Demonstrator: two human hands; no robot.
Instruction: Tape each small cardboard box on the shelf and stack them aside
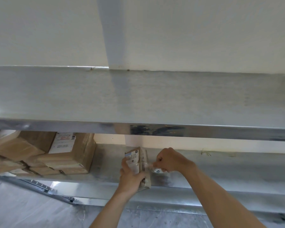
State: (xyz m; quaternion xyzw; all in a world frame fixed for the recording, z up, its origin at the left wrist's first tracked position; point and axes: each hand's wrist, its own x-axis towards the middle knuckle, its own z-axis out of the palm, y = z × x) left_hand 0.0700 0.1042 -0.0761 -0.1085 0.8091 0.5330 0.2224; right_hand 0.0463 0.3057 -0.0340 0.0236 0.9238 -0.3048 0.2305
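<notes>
Here the small cardboard box (138,163), bearing a white printed label on its upward face, sits at the near edge of the lower metal shelf (220,168), its long axis running from near to far. The left hand (130,176) grips the near end of the box from the left, fingers wrapped over the label and closed on the cardboard, holding it steady. The right hand (169,160) lies just to the right of the box, curled into a near-fist around a roll of clear tape (157,170) that rests on or just above the shelf surface; the fingers are together, and a short, glossy strip of tape appears to bridge the gap from the roll to the right flank of the box. The working relation is therefore lateral: the box lies to the left of the taping fingers, and the strip would be drawn across the short axis of the box. The exact point at which the tape adheres is blurred. A stack of larger taped parcels (56,155) stands well apart at far left on the same shelf; the upper shelf (138,96) is bare where it shows.
</notes>
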